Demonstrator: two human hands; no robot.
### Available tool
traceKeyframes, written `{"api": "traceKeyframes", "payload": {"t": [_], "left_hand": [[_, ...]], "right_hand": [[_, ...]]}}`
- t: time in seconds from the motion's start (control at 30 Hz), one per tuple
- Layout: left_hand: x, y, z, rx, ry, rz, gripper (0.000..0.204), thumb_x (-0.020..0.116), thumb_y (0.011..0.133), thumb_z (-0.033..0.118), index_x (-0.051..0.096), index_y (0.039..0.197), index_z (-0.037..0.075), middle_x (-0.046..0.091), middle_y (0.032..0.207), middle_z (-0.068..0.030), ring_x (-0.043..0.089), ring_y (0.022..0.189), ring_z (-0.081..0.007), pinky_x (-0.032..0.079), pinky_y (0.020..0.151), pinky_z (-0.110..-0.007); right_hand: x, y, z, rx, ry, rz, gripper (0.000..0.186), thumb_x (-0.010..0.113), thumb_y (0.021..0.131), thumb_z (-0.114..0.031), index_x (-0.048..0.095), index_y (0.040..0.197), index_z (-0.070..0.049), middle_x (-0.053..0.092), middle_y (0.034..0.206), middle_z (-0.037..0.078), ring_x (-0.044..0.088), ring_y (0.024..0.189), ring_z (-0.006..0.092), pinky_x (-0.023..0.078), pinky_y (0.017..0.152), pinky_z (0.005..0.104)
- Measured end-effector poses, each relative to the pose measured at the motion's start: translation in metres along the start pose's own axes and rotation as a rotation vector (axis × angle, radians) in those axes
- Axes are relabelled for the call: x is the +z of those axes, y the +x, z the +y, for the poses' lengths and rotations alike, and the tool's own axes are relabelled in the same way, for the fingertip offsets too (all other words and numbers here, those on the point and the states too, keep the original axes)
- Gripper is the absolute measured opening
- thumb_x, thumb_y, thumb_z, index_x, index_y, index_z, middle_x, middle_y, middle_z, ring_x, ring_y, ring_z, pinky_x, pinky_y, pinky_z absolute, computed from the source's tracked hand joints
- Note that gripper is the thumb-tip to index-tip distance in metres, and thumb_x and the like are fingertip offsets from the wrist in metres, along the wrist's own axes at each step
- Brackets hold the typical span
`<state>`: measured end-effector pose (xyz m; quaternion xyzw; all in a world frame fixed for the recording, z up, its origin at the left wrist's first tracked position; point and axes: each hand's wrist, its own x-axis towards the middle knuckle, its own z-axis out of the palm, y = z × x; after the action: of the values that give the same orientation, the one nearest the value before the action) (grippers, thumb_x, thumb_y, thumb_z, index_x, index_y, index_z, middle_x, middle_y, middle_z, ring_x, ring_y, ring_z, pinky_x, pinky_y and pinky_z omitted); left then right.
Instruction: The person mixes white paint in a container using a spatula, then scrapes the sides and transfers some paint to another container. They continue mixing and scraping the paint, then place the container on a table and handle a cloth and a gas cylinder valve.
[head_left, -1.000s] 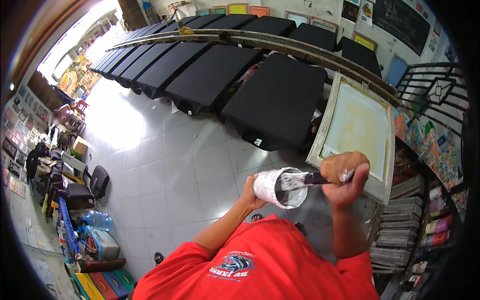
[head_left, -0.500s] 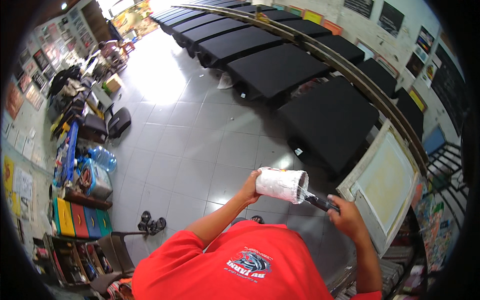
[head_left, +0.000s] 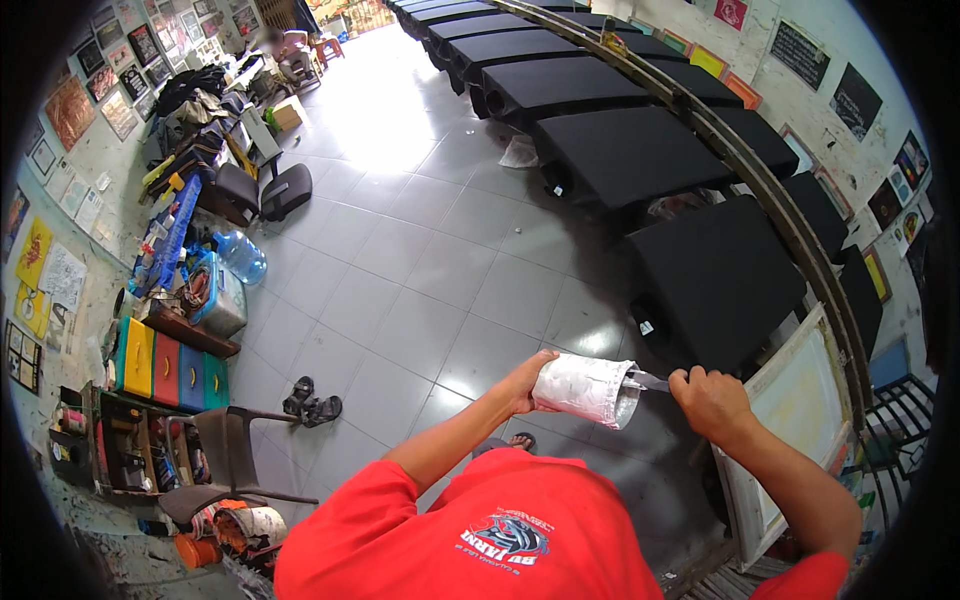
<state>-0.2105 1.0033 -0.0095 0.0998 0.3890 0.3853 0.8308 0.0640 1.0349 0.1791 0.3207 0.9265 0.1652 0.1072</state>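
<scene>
ok so from my end, i've got the left grip (head_left: 530, 384) wrapped round the closed end of a white tub (head_left: 583, 390), pressed firmly on it, not spread. the tub's held up in the air in front of the red shirt (head_left: 590, 525), lying nearly on its side, mouth toward the right. my right grip (head_left: 712, 403) is curled tight on the handle end of a flat spatula (head_left: 652, 382), and the blade reaches to the tub's mouth. can't see how much is inside.

step in hand looks to me like working whatever's in there, stirring or scraping, can't tell which. i'd say the next move calls for a steady left hold so the tub doesn't twist, plus the blade lined up with the mouth. with that tilt i'd watch for drips on the tiled floor (head_left: 400, 310). there's a framed screen (head_left: 805, 400) behind the right forearm in this view, near a black-covered table (head_left: 715, 270).
</scene>
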Motion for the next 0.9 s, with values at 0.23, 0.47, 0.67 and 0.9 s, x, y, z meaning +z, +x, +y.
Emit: {"api": "traceKeyframes", "payload": {"t": [0.23, 0.47, 0.67, 0.9], "left_hand": [[0.000, 0.002, 0.010, 0.451, 0.036, -0.145, 0.056, 0.056, 0.085, 0.038, 0.044, 0.129, 0.005, 0.057, 0.116, -0.0114, 0.058, 0.104, -0.0237, 0.046, 0.091, -0.038], [0.050, -0.012, 0.061, 0.678, 0.217, -0.396, 0.069, 0.069, 0.073, 0.037, 0.046, 0.125, -0.002, 0.057, 0.113, -0.0145, 0.058, 0.104, -0.0223, 0.046, 0.092, -0.034], [0.084, 0.033, 0.079, 0.576, 0.104, -0.664, 0.078, 0.065, 0.068, 0.046, 0.042, 0.126, -0.001, 0.052, 0.117, -0.0227, 0.056, 0.106, -0.0324, 0.047, 0.092, -0.043], [0.099, 0.090, 0.034, 0.348, -0.322, -0.801, 0.068, 0.057, 0.078, 0.047, 0.039, 0.132, 0.010, 0.043, 0.123, -0.0220, 0.047, 0.111, -0.0392, 0.049, 0.088, -0.054]], "right_hand": [[-0.001, -0.015, -0.012, 0.261, 0.500, -0.356, 0.014, 0.052, 0.087, -0.019, 0.050, 0.085, -0.005, 0.061, 0.068, 0.019, 0.062, 0.065, 0.0371, 0.049, 0.056, 0.0469], [0.020, -0.067, -0.044, 0.562, 1.738, -0.629, 0.023, 0.054, 0.091, -0.028, 0.050, 0.079, -0.009, 0.050, 0.060, 0.002, 0.048, 0.047, 0.0150, 0.037, 0.044, 0.0315], [-0.002, -0.079, -0.084, 0.684, 2.768, -0.898, 0.030, 0.040, 0.097, -0.036, 0.048, 0.085, -0.010, 0.034, 0.056, -0.004, 0.025, 0.040, 0.0048, 0.023, 0.037, 0.0209], [-0.022, -0.068, -0.103, 0.462, 3.568, -0.507, 0.030, 0.038, 0.098, -0.039, 0.048, 0.089, -0.012, 0.032, 0.059, -0.006, 0.025, 0.040, 0.0024, 0.021, 0.035, 0.0185]]}}
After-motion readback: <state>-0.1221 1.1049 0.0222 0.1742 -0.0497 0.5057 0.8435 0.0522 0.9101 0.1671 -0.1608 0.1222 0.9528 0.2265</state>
